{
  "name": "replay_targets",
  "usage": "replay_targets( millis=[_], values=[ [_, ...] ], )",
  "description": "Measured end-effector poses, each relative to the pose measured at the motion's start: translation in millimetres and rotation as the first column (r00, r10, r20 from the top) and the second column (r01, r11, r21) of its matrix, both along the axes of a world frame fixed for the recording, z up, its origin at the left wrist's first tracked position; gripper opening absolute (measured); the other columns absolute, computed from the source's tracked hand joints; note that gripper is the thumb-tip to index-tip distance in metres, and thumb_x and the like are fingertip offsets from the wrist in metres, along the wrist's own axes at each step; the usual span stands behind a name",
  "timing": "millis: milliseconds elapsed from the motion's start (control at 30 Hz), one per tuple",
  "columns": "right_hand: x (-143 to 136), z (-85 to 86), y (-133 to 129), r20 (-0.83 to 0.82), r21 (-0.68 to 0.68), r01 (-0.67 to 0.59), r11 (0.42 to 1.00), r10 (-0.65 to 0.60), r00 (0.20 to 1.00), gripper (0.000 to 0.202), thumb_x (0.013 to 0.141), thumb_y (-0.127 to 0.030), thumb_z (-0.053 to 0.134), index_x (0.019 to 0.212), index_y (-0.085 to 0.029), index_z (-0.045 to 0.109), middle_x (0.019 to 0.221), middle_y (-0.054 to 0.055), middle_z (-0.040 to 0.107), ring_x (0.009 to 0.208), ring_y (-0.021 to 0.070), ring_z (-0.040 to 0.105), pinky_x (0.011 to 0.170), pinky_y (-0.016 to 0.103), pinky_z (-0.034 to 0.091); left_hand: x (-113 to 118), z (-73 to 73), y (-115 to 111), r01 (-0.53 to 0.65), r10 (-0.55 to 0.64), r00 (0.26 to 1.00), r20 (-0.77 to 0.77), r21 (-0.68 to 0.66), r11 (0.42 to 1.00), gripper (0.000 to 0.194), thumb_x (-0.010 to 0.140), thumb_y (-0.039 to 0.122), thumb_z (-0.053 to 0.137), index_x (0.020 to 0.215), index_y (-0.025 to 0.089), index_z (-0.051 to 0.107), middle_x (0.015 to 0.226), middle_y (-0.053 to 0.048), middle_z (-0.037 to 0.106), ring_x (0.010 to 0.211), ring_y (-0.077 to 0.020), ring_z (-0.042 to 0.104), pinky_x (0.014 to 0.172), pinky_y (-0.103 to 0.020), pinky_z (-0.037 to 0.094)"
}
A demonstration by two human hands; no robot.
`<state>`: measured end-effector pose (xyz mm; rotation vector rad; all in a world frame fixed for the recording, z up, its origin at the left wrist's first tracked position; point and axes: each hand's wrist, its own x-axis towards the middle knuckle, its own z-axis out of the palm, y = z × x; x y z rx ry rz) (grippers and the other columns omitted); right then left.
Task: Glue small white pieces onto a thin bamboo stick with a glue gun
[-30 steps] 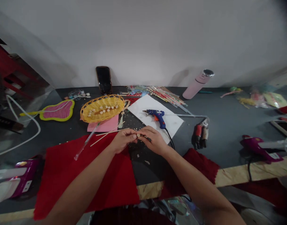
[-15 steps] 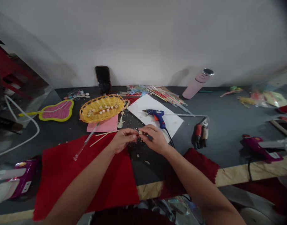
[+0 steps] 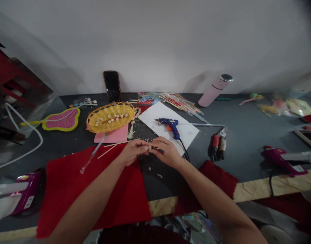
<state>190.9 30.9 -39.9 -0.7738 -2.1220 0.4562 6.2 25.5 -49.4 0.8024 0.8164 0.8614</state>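
My left hand and my right hand meet over the dark table, thumbs and fingers bent together. Between their fingertips is a tiny cream flower-shaped piece, partly covered by the fingers. Both hands seem to pinch it. Just beyond them lie small pale bits. A blue glue gun rests on a white sheet beyond my right hand. To the upper left, a yellow woven basket holds several small cream flower pieces. Thin wooden sticks lie beside my left hand.
Red cloth lies under my left forearm. Pliers and a pink flask are on the right. A phone leans on the wall. Straws lie at the back. A pink-yellow fan lies left; purple devices flank the table.
The small flower piece has shifted slightly left and down between the fingertips. My right fingers have moved a little left, closer to the left thumb. The rest stays put.
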Motion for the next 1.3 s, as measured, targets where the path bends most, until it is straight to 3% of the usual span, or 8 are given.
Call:
replay_targets(
  millis=[333, 467, 700, 1000, 1300],
  values=[
    [-1.3, -1.8, -0.7, 0.050, -0.021, 0.002, 1.000, -0.001, 0.999, 0.020, 0.086, -0.021, 0.052, 0.104, -0.021, 0.060, 0.094, 0.009, 0.062, 0.089, 0.0176, 0.058, 0.078, 0.033, 0.052, 0.9, 1.5, -0.7, -0.008, 0.009, 1.000, -0.024, 0.052, 0.999, 0.024, 0.064, 0.031, 0.074, 0.077, 0.012, 0.067, 0.066, -0.002, 0.062, 0.059, -0.0093, 0.055, 0.061, -0.022, 0.040],
    [-1.4, 0.5, -1.1, 0.080, 0.030, -0.004, 1.000, 0.002, 0.997, 0.021, 0.086, -0.019, 0.051, 0.105, -0.018, 0.060, 0.094, 0.010, 0.062, 0.088, 0.0182, 0.058, 0.077, 0.033, 0.052, 0.6, 2.3, -0.9, 0.012, -0.012, 1.000, -0.006, 0.048, 0.999, 0.023, 0.066, 0.031, 0.072, 0.077, 0.012, 0.067, 0.064, -0.002, 0.063, 0.059, -0.0095, 0.055, 0.061, -0.022, 0.039],
    [-4.9, -2.8, -2.1, 0.013, 0.044, -0.004, 0.999, 0.003, 1.000, 0.020, 0.086, -0.017, 0.052, 0.105, -0.020, 0.059, 0.092, 0.008, 0.063, 0.087, 0.0172, 0.057, 0.076, 0.032, 0.052, -0.6, -2.0, -0.6, 0.004, 0.001, 0.998, -0.058, 0.085, 0.996, 0.022, 0.067, 0.031, 0.072, 0.075, 0.011, 0.067, 0.064, -0.002, 0.062, 0.060, -0.0096, 0.054, 0.062, -0.022, 0.038],
    [-4.8, 2.0, -3.2, -0.046, -0.125, -0.032, 0.992, 0.026, 0.999, 0.023, 0.083, -0.020, 0.057, 0.105, -0.020, 0.058, 0.094, 0.008, 0.060, 0.089, 0.0168, 0.057, 0.077, 0.032, 0.051, -0.1, -0.2, -0.4, -0.001, 0.002, 1.000, 0.024, -0.026, 1.000, 0.027, 0.063, 0.032, 0.075, 0.077, 0.010, 0.068, 0.065, -0.004, 0.063, 0.059, -0.0102, 0.056, 0.061, -0.023, 0.042],
    [-2.9, 2.8, -1.7, 0.039, 0.044, 0.078, 0.996, -0.079, 0.996, 0.017, 0.080, -0.017, 0.055, 0.096, -0.021, 0.059, 0.090, 0.007, 0.061, 0.086, 0.0180, 0.057, 0.077, 0.034, 0.051, 1.5, -0.5, 0.0, -0.018, 0.018, 0.998, 0.053, 0.001, 1.000, 0.022, 0.066, 0.027, 0.074, 0.078, 0.011, 0.066, 0.065, -0.002, 0.062, 0.059, -0.0093, 0.056, 0.062, -0.022, 0.043]
  ],
)
